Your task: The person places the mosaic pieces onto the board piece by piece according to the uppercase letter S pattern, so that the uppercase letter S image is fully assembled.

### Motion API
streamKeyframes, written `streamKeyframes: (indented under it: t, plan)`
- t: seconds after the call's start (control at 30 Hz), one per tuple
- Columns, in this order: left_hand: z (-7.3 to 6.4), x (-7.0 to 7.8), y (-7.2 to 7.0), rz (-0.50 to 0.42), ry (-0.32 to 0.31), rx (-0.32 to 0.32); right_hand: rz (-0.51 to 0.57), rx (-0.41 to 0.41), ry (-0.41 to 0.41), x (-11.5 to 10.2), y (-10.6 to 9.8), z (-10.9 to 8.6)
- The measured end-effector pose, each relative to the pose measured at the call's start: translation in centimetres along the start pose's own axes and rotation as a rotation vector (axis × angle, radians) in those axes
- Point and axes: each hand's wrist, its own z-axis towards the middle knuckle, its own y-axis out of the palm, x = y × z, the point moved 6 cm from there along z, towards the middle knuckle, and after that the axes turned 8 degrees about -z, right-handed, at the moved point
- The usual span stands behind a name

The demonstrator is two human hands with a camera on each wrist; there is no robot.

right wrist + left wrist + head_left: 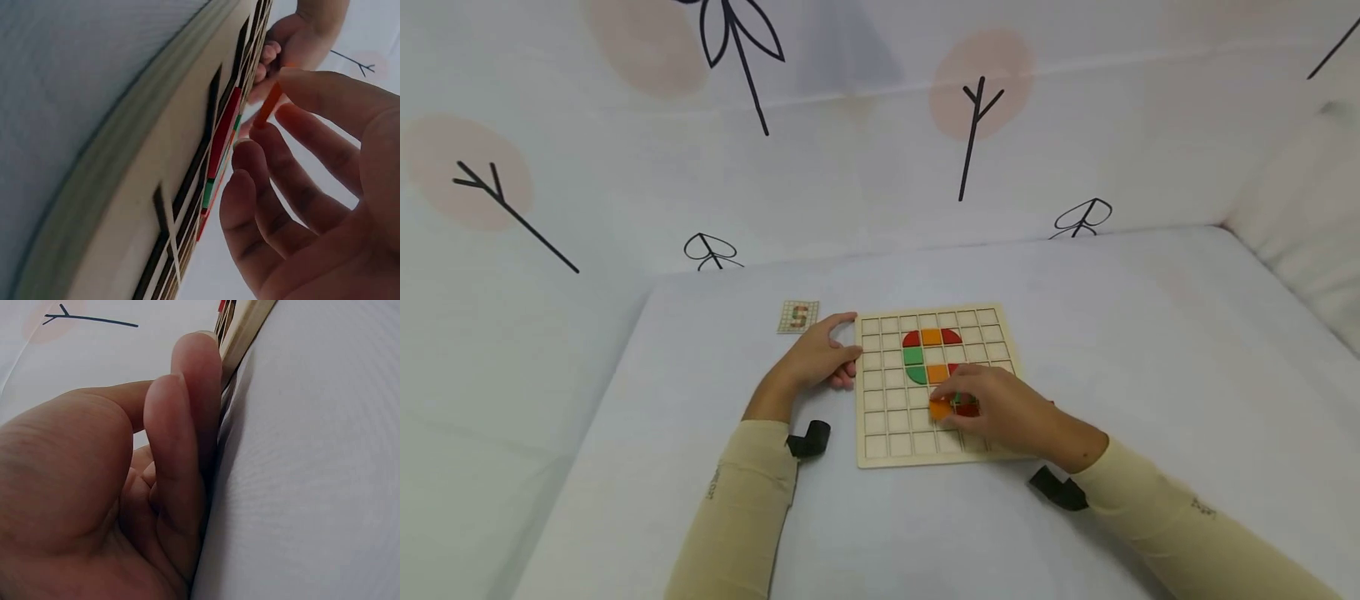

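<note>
A pale wooden grid board (876, 425) lies flat on the white surface. Red, orange and green tiles sit in several of its cells, among them an orange square (931, 337) and a green square (913, 356). My right hand (1000, 408) pinches an orange tile (270, 103) between thumb and fingertips, just over the lower middle of the board. Part of a red tile (967, 410) shows under that hand, which hides the cells around it. My left hand (812, 357) touches the board's left edge with extended index finger and thumb; its other fingers are bent.
A small card (798, 317) printed with a coloured pattern on a grid lies left of the board, just beyond the left hand. A white cloth backdrop (865, 183) with drawn plants rises behind the surface. Black wrist-worn devices (810, 439) sit at both cuffs.
</note>
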Motion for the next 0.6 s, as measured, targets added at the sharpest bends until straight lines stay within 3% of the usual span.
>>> streamKeyframes:
  t: [0.6]
  plan:
    - [0.15,-0.31,-0.06,0.005,0.005,-0.005,-0.116,-0.051,-0.012,0.06,0.79,-0.16]
